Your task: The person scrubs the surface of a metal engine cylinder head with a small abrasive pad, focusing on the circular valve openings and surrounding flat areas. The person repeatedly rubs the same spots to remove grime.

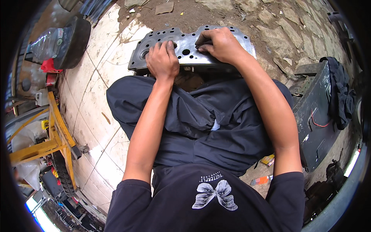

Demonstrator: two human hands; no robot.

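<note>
A grey metal engine cylinder head (pixel 189 42), its flat face up and dotted with round holes, lies in front of my folded legs. My left hand (pixel 163 62) rests on its left part, fingers curled down beside a large round opening; what lies under the fingertips is hidden. Over the right part my right hand (pixel 221 43) has thumb and index finger bent toward each other at the surface. A dark bit shows between those fingertips, too small to name. The large dark hole (pixel 186 52) sits between both hands.
A dark metal box (pixel 319 116) with a dark cloth (pixel 340 92) over it stands at my right. On the left are a yellow metal frame (pixel 58 135), a tyre (pixel 63 170) and a clear plastic jug (pixel 48 43). Stones and dirt (pixel 286 31) lie beyond the cylinder head.
</note>
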